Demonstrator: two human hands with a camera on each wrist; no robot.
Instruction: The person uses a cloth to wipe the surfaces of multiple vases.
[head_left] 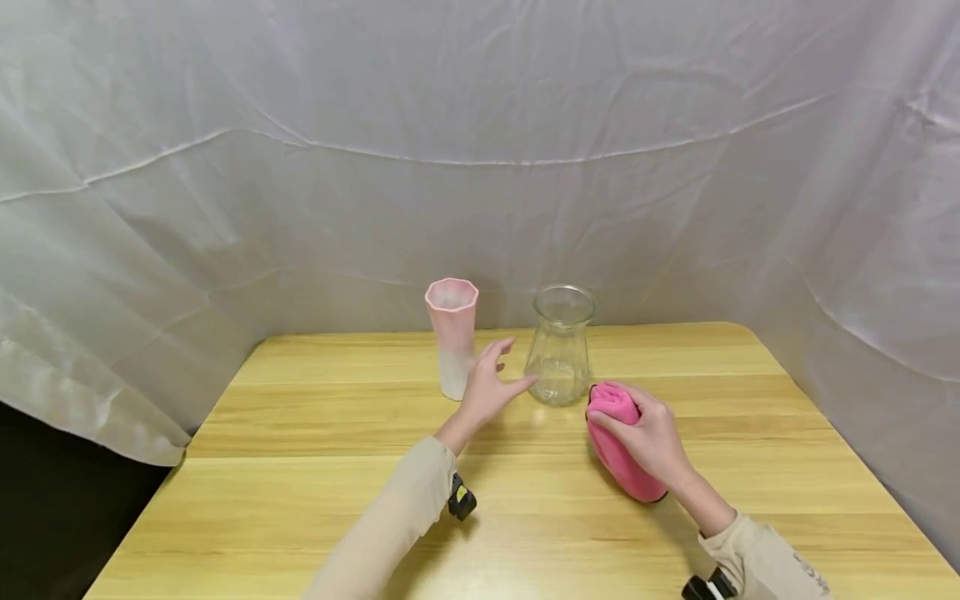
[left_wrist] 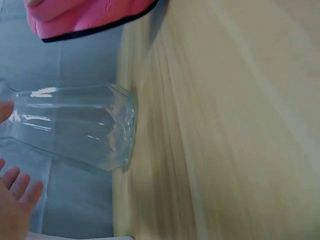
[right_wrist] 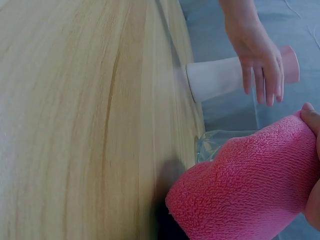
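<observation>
The left hand (head_left: 487, 387), fingers spread, nears the fragile, slippery clear glass vase (head_left: 558, 350), best gripped round its narrow neck, while the right hand (head_left: 652, 437) clasps a soft pink cloth (head_left: 618, 450).

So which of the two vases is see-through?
The clear glass vase, standing right of the frosted pink vase and nearest the pink cloth.

You see a light wooden table (head_left: 315, 467) filling the lower half of the frame, its planks running left to right. A wrinkled white sheet (head_left: 300, 167) hangs behind it and wraps along both sides. A pink frosted vase (head_left: 452, 337) stands upright near the table's far edge, just left of centre.
</observation>
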